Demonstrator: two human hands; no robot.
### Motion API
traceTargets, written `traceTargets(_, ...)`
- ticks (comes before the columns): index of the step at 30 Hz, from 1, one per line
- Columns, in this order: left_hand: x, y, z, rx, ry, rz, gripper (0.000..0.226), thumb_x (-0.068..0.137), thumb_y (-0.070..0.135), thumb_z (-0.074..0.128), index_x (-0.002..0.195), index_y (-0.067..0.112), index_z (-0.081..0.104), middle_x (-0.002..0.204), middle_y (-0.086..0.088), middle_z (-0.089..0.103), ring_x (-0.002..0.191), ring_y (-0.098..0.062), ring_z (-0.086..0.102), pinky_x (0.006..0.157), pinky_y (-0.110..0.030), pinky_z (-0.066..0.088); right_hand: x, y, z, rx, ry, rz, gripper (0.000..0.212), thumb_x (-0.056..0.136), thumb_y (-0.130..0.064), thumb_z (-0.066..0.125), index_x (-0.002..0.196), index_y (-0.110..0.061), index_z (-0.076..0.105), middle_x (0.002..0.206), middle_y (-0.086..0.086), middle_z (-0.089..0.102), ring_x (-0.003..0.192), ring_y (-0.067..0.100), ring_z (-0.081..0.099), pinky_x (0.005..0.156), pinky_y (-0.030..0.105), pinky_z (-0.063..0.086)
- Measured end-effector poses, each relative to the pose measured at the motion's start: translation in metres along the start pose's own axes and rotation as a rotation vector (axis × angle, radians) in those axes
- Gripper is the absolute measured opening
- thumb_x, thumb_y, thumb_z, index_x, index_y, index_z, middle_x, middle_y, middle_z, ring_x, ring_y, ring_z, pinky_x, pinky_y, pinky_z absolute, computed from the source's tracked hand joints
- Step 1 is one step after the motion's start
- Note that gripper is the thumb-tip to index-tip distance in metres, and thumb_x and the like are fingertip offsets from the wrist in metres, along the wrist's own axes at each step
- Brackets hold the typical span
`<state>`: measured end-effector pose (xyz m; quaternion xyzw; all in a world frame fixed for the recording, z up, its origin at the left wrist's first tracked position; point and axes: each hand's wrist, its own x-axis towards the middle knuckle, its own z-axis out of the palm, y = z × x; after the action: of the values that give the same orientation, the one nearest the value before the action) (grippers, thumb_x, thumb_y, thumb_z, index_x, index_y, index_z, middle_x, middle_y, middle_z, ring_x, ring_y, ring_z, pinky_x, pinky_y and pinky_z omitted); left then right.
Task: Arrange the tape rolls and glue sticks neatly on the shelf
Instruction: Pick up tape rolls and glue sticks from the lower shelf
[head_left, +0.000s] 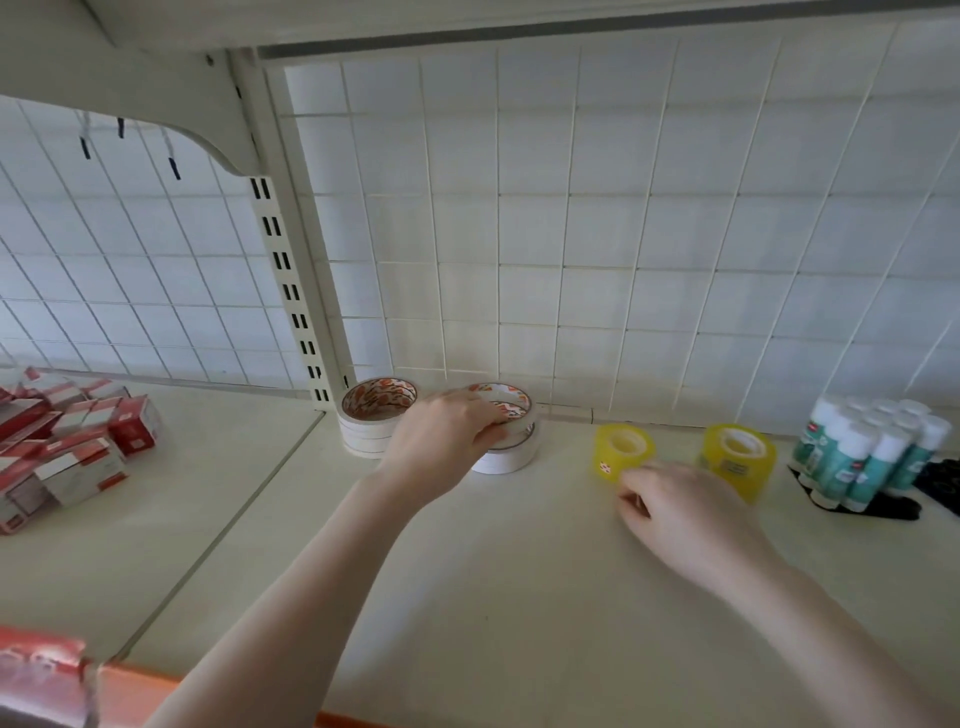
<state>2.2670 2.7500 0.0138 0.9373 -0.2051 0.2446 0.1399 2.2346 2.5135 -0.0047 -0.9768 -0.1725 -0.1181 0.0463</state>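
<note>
Cream metal shelf (519, 571) with a white wire-grid back. Left hand (441, 436) has its fingers curled over the top roll of the right-hand stack of white tape rolls (506, 447), which looks skewed, so a nudge could topple it. Right hand (680, 509) is loosely curled, pinching at a yellow clear-tape roll (621, 449); might roll. Glue sticks (867, 452) sit bunched far right.

We list: cream wire-grid back panel (623, 234), slotted upright post (291, 291), curved shelf bracket (171, 98), pale shelf board (467, 597) with orange front edge (140, 675), soft even light
</note>
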Motion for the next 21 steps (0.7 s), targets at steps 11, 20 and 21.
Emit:
traceTargets(11,-0.004,-0.001,0.009,0.000,-0.002,0.054,0.015,0.085,0.028,0.062,0.079,0.019,0.072,0.068,-0.001,0.066,0.064,-0.025,0.057,0.059,-0.026,0.034,0.000,0.008,0.011,0.087,0.045,0.016,0.012,0.091,-0.028,0.048,0.081,-0.022,0.050,0.085,-0.002,0.056,0.087,0.019,0.054,0.067,0.031,0.042)
traceTargets(20,0.001,0.000,0.014,-0.032,-0.131,0.011,0.021,0.094,0.033,0.052,0.096,0.019,0.068,0.091,0.002,0.066,0.089,-0.020,0.054,0.069,-0.032,0.041,-0.001,0.011,0.012,0.128,0.051,0.020,0.010,0.086,-0.024,0.057,0.081,-0.016,0.056,0.080,0.002,0.059,0.080,0.024,0.056,0.063,0.035,0.044)
traceTargets(21,0.001,0.000,0.015,-0.041,-0.143,0.012,0.021,0.094,0.033,0.052,0.096,0.020,0.068,0.090,0.003,0.066,0.089,-0.020,0.054,0.069,-0.032,0.041,-0.001,0.011,0.012,0.129,0.051,0.019,0.009,0.087,-0.024,0.056,0.082,-0.017,0.056,0.081,0.002,0.060,0.081,0.024,0.056,0.064,0.035,0.044)
